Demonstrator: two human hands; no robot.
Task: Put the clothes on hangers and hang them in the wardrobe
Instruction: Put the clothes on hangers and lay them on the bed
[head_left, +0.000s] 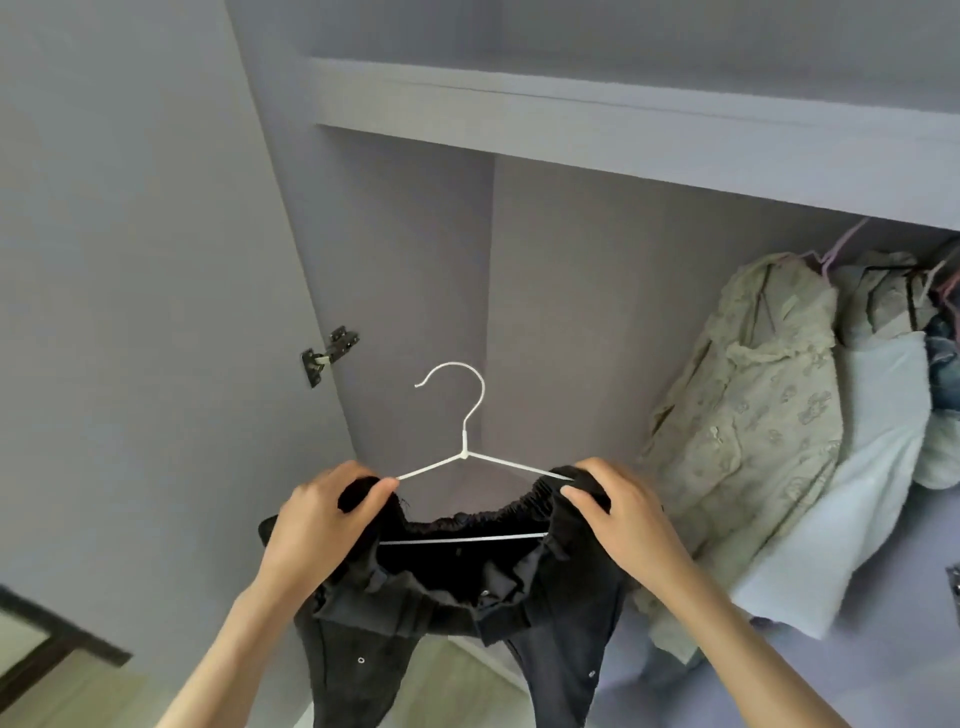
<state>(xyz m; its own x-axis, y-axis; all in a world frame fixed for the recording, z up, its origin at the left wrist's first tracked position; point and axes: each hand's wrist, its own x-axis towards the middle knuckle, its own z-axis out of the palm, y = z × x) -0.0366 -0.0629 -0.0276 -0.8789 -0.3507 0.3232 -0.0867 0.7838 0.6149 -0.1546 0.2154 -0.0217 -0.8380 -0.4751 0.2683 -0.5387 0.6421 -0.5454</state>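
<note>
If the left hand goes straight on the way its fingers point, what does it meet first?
The left hand points up and right, along the hanger arm it pinches with the black garment. Past that, probably the wardrobe's back wall; depth is unclear.

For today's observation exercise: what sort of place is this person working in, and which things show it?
Most likely a bedroom's built-in wardrobe: a lilac shelf spans an open compartment, a beige patterned garment hangs inside on the right, and both hands hold a thin white wire hanger carrying dark trousers.
</note>
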